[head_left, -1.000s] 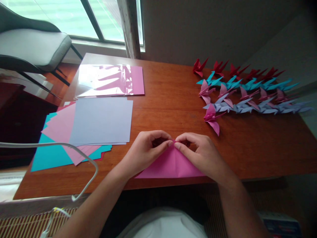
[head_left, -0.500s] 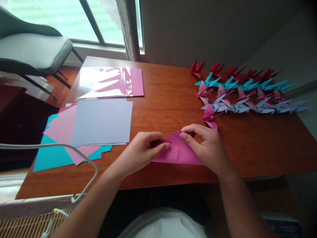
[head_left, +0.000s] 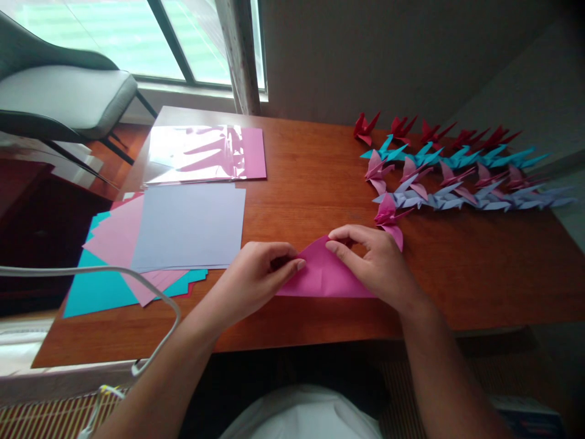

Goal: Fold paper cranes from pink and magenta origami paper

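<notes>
Matt pink paper (head_left: 322, 277), glossy plastic sleeve (head_left: 196, 152), wooden table (head_left: 301, 183)

A room in a home is suggested, though an office cannot be ruled out. This is shown by a wooden table (head_left: 297, 164), a padded chair (head_left: 68, 91) placed near a window (head_left: 119, 36) hung with a curtain (head_left: 242, 67), and reddish flooring (head_left: 136, 136) glimpsed below.

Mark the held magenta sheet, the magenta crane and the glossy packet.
Magenta sheet (head_left: 323, 275), head view: upper face, near its middle.
Magenta crane (head_left: 387, 216), head view: middle of its body.
Glossy packet (head_left: 205, 155), head view: shiny wrapping, near its middle.
</notes>
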A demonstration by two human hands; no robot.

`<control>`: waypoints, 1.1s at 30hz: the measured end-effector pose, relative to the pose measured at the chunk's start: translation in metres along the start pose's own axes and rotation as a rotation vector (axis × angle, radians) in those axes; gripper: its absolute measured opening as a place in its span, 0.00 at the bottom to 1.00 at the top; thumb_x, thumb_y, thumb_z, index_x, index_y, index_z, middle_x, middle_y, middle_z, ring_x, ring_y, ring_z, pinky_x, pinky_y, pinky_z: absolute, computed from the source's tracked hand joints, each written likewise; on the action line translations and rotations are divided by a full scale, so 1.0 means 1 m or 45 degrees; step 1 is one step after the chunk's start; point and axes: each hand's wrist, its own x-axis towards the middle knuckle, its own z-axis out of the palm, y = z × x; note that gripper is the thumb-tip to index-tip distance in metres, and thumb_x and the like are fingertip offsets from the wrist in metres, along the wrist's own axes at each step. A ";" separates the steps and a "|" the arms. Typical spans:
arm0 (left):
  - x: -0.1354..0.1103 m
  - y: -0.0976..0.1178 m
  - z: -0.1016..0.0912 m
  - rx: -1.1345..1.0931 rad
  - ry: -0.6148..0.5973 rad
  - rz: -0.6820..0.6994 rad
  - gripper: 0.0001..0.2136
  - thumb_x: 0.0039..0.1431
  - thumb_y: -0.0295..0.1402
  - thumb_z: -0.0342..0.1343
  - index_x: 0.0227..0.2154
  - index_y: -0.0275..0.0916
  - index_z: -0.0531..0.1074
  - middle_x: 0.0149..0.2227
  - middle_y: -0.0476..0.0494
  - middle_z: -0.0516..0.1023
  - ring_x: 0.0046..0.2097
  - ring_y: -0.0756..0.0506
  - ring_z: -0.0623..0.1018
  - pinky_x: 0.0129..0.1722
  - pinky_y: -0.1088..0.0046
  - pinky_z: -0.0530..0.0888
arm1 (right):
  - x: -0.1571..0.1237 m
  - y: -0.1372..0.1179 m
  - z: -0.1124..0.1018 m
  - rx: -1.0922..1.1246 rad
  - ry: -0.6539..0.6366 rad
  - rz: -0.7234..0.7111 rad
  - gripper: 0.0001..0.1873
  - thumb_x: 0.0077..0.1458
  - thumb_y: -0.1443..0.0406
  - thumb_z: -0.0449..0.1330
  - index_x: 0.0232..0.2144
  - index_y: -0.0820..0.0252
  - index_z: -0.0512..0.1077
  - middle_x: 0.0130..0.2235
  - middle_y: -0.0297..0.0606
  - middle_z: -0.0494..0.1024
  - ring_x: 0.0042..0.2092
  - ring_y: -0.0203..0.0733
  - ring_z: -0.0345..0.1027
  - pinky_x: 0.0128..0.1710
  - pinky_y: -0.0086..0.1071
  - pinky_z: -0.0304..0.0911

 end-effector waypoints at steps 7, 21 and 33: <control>-0.002 -0.002 -0.001 -0.110 -0.046 -0.047 0.17 0.67 0.43 0.53 0.29 0.36 0.75 0.26 0.50 0.71 0.29 0.51 0.67 0.26 0.77 0.62 | -0.002 0.000 -0.005 0.050 -0.016 0.028 0.05 0.61 0.62 0.62 0.34 0.54 0.77 0.38 0.36 0.84 0.40 0.44 0.77 0.42 0.35 0.70; -0.003 0.000 -0.001 -0.049 -0.033 -0.046 0.17 0.67 0.43 0.53 0.27 0.36 0.73 0.25 0.51 0.69 0.28 0.51 0.66 0.26 0.77 0.61 | -0.001 0.000 -0.004 0.089 -0.025 0.053 0.05 0.61 0.62 0.62 0.33 0.55 0.78 0.37 0.35 0.84 0.40 0.44 0.77 0.42 0.34 0.70; -0.004 0.002 0.000 0.003 -0.043 -0.060 0.16 0.67 0.42 0.53 0.28 0.36 0.73 0.24 0.52 0.68 0.27 0.52 0.64 0.26 0.77 0.59 | -0.002 0.000 -0.004 0.126 -0.005 0.004 0.05 0.61 0.62 0.63 0.33 0.56 0.78 0.37 0.35 0.84 0.39 0.42 0.77 0.41 0.32 0.70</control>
